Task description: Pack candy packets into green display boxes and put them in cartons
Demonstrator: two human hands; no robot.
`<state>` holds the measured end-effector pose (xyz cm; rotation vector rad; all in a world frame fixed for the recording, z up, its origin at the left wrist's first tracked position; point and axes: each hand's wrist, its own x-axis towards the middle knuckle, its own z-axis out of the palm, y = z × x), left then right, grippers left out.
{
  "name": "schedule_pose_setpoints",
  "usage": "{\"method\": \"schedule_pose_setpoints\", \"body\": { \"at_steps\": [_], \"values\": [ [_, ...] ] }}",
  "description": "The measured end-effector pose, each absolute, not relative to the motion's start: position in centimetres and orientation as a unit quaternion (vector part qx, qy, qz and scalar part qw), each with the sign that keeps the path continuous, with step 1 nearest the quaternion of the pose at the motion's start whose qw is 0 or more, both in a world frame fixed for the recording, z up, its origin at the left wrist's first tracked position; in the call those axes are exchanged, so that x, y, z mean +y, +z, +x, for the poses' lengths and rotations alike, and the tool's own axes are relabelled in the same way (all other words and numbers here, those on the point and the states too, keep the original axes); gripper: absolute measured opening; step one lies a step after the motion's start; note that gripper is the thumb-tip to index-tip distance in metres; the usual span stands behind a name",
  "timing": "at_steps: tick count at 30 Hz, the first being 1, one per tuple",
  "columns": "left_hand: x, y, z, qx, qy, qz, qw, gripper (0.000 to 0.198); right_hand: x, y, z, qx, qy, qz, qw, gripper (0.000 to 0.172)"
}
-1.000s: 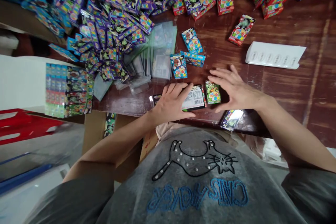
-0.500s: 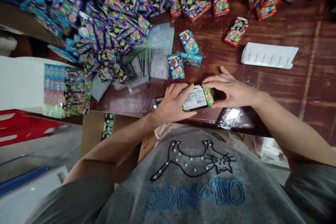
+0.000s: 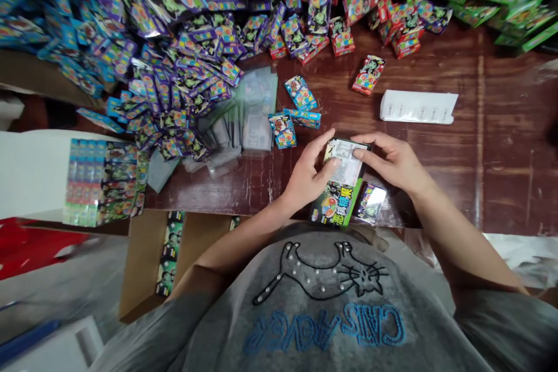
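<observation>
In front of my body I hold a black and green printed box [image 3: 333, 203] between both hands, near the table's front edge. Its upper part shows a white panel with small print, and colourful lettering fills the lower part. My left hand [image 3: 311, 171] grips the left side, thumb on the white panel. On the opposite side, my right hand [image 3: 390, 160] has its thumb on the panel and fingers along the top edge. Just below the right hand lies a small purple packet [image 3: 370, 203] with a shiny glare on it.
Small blue boxes [image 3: 283, 131] lie left of my hands, beside clear plastic sleeves [image 3: 257, 128]. A red box [image 3: 368, 74] and a white sticker sheet [image 3: 416, 106] lie ahead. Purple boxes [image 3: 170, 64] heap up at back left, green ones [image 3: 514, 0] at back right. A stacked block [image 3: 104, 183] stands left.
The box has turned from lying sideways to upright, its printed lower part now showing. My hands have shifted to either side of it. The view has tilted, showing more of the heaps.
</observation>
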<state>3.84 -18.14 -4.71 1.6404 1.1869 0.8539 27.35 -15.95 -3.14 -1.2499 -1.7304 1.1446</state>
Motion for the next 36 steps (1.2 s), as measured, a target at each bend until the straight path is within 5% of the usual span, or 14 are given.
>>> {"method": "schedule_pose_setpoints", "body": {
  "at_steps": [5,16,18,22,25,36],
  "values": [
    [-17.7,-5.0,2.8,0.458,0.375,0.629,0.505,0.067,-18.6,-3.8,26.6,-0.566,0.480,-0.502,0.443,0.056],
    [-16.2,-3.0,1.8,0.441,0.380,0.623,0.522,0.017,-18.8,-2.5,26.9,-0.595,0.480,-0.470,0.442,0.013],
    [-16.0,-2.5,2.1,0.454,0.394,0.595,0.533,0.019,-18.5,-2.3,26.9,-0.605,0.454,-0.467,0.458,0.010],
    [-15.5,-1.5,2.1,0.460,0.370,0.585,0.556,0.027,-18.1,-1.6,27.0,-0.623,0.443,-0.465,0.447,0.031],
    [-15.1,-0.9,2.0,0.460,0.331,0.599,0.566,0.019,-17.8,-0.7,27.2,-0.641,0.454,-0.478,0.393,0.011],
    [-11.7,0.1,3.6,0.466,0.261,0.611,0.585,0.019,-16.4,-0.1,27.9,-0.480,0.560,-0.560,0.377,0.028]
  ]
}}
